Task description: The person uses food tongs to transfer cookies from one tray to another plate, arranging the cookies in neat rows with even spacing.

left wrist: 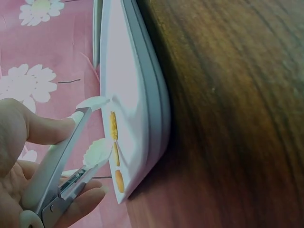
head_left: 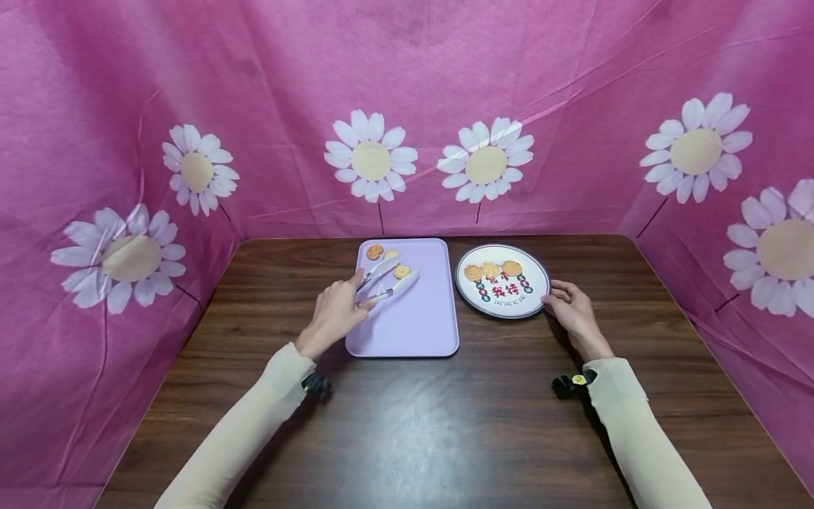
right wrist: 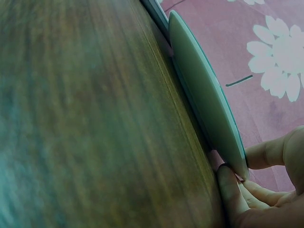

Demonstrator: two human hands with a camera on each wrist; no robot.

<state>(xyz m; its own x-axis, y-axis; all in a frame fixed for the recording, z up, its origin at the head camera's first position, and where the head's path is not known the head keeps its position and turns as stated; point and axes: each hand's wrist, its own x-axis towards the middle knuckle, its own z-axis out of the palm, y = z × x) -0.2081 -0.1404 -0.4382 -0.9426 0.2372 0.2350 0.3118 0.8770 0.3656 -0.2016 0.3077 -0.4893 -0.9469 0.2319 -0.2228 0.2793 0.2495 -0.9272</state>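
My left hand (head_left: 335,309) holds a pair of white-tipped food tongs (head_left: 403,284) over the lilac tray (head_left: 407,332). The tong tips stand apart, one on either side of a flower-shaped cookie (head_left: 401,271); whether they touch it I cannot tell. Behind it on the tray lie a pale cookie (head_left: 391,254) and a browner cookie (head_left: 374,252). To the right, my right hand (head_left: 575,311) pinches the rim of a round white plate (head_left: 509,307) between thumb and fingers. Three cookies, among them a swirled cookie (head_left: 473,273) and a round cookie (head_left: 511,268), sit along its far side.
Tray and plate stand side by side near the back of the dark wooden table (head_left: 407,431). A pink cloth (head_left: 426,63) printed with daisies hangs behind the table and along both sides.
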